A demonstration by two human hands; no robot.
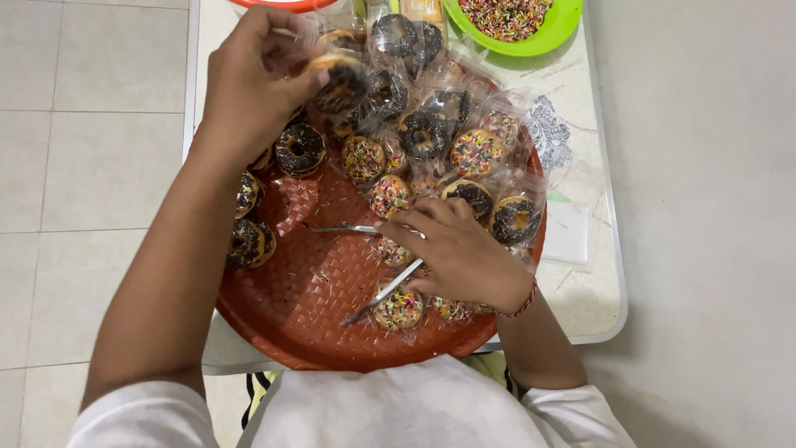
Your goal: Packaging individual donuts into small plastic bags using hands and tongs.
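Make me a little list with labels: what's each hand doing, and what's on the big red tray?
left hand: lifts a wrapped chocolate doughnut above the tray
right hand: holds metal tongs over the tray
tray: round, red, woven
on tray: small doughnuts, chocolate or with coloured sprinkles, many in clear wrappers
behind: green bowl of sprinkles

Clear plastic wrappers (489,116) cover doughnuts on the red tray; a yellow packet (424,10) stands behind.
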